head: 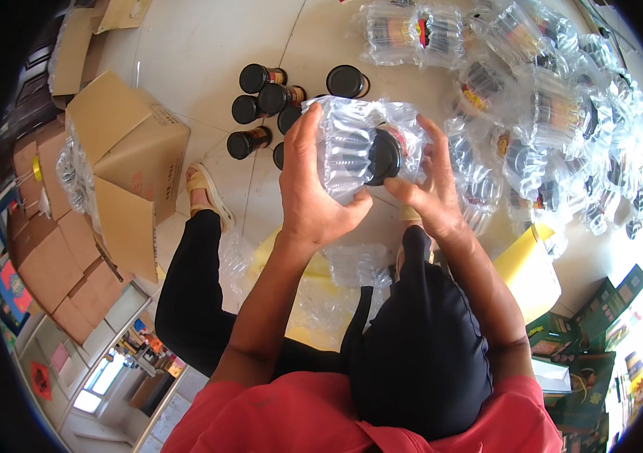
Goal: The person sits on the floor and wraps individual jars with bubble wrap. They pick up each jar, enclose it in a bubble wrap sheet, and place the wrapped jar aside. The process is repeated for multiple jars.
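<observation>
Between my hands is a clear inflated air-column bag (pixel 347 150) with a black-lidded jar (pixel 385 156) in its opening. My left hand (pixel 313 187) grips the bag's left side, thumb along its lower edge. On the right, my right hand (pixel 432 181) holds the bag's other side, its thumb close to the lid's lower rim. Beyond them, several dark jars with black lids (pixel 276 97) stand on the tiled floor, some partly hidden by the bag and my left hand. One more jar (pixel 347 82) stands a little apart.
Many jars in air-column bags (pixel 559 107) are heaped at the right. An open cardboard box (pixel 129 147) stands at the left, near stacked cartons (pixel 66 255). A yellow container (pixel 528 274) and green boxes (pixel 582 340) are at lower right. Plastic wrap (pixel 358 263) lies between my legs.
</observation>
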A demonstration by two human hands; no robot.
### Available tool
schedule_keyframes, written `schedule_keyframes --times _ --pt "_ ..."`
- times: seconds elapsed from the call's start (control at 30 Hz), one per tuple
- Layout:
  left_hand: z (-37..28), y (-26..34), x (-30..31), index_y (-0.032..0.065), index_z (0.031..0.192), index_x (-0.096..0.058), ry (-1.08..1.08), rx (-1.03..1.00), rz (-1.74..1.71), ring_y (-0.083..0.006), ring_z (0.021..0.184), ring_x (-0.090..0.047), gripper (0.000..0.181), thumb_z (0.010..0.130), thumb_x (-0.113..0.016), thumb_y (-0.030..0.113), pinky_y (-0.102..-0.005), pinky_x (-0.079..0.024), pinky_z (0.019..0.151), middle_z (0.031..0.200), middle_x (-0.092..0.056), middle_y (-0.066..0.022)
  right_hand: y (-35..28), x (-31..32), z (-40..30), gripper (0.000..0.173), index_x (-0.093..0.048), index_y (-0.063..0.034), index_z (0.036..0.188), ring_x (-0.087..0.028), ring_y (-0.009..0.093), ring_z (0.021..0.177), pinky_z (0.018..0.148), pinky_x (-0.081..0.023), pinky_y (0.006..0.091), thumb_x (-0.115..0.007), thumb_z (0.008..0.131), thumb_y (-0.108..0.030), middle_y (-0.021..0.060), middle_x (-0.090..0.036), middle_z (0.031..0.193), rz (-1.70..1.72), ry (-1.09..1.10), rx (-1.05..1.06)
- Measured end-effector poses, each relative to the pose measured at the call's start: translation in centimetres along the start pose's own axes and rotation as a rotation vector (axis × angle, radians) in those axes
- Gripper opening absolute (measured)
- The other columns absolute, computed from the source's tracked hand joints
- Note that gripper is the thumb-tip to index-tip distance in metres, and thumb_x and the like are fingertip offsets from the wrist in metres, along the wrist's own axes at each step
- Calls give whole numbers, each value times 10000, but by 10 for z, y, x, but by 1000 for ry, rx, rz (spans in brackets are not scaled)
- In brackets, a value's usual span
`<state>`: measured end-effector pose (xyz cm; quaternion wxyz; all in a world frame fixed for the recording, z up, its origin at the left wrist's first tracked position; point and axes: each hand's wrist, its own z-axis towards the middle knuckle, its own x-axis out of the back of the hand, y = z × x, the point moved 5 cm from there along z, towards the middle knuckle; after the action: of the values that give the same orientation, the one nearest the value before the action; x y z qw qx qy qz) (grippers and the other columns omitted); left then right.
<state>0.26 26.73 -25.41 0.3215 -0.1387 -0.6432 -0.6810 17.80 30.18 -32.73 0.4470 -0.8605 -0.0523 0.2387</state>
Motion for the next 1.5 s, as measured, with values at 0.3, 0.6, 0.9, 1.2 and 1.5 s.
schedule_keyframes --times 0.3,0.6,0.9,1.2,1.5 --pt "5 14 -8 -9 1407 -454 -126 -54 20 -443 1208 -576 858 641 -812 133 -467 -511 988 1379 -513 -254 37 12 7 1010 -380 -75 1475 -544 332 1186 1014 -467 447 -930 651 -277 200 -549 1265 -339 202 104" --pt "47 -1 -28 107 1321 -579 -262 -247 -11 -353 1134 -621 637 769 -834 298 -411 -553 898 1305 -529 -172 28 16 -27 793 -299 -92 1487 -586 210 968 876 -501 346 -689 796 -87 108 -565 1039 55 164 -57" --pt "86 -57 -111 180 1401 -579 -288 -329 135 -404 1292 -498 716 768 -890 302 -455 -500 1038 1425 -404 -208 69 12 20 652 -261 6 1502 -530 379 1248 1213 -346 496 -479 890 62 230 -517 1311 836 348 4" --pt "96 -67 -59 16 1228 -574 -45 -262 333 -381 1122 -601 414 830 -649 100 -449 -520 938 1194 -619 -184 109 21 35 340 -635 48 1150 -709 194 842 726 -594 348 -678 860 -124 130 -710 972 -363 161 -63" --pt "-170 -104 -9 81 993 -605 -571 599 400 -356 938 -666 286 780 -707 244 -476 -552 763 984 -650 -128 170 -7 2 377 -646 -117 1143 -671 388 1005 850 -549 499 -709 795 -247 156 -666 1082 -1188 -503 -8"
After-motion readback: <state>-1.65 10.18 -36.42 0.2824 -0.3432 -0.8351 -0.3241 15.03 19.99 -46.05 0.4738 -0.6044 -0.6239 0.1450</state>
